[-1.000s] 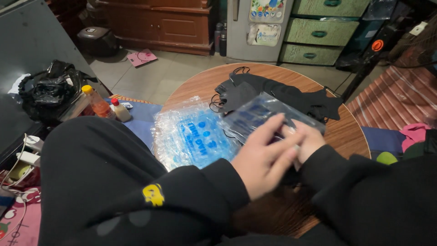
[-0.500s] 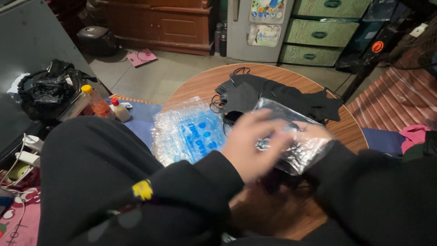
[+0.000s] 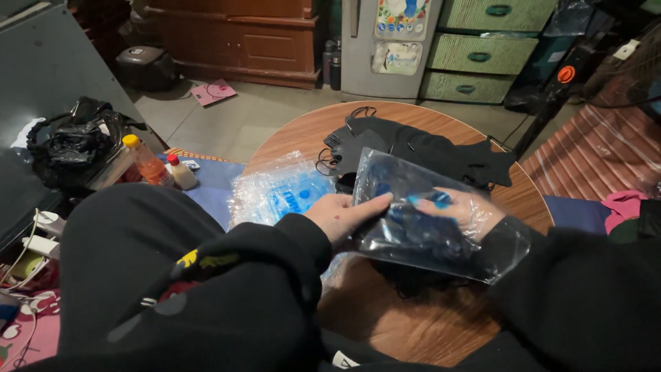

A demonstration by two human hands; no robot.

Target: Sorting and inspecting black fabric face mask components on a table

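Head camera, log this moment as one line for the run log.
left hand: grips edge of clear plastic bag | right hand: inside bag | under: round wooden table | beyond: black masks, blue-printed bag stack

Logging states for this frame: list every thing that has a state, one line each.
clear plastic bag: lifted off the table, right hand inside it
left hand: gripping the bag's edge
right hand: inside the bag
stack of plastic bags: lying flat on the table
black masks: piled loose on the table
orange-capped bottle: upright, capped
red-capped bottle: upright, capped
green drawers: shut
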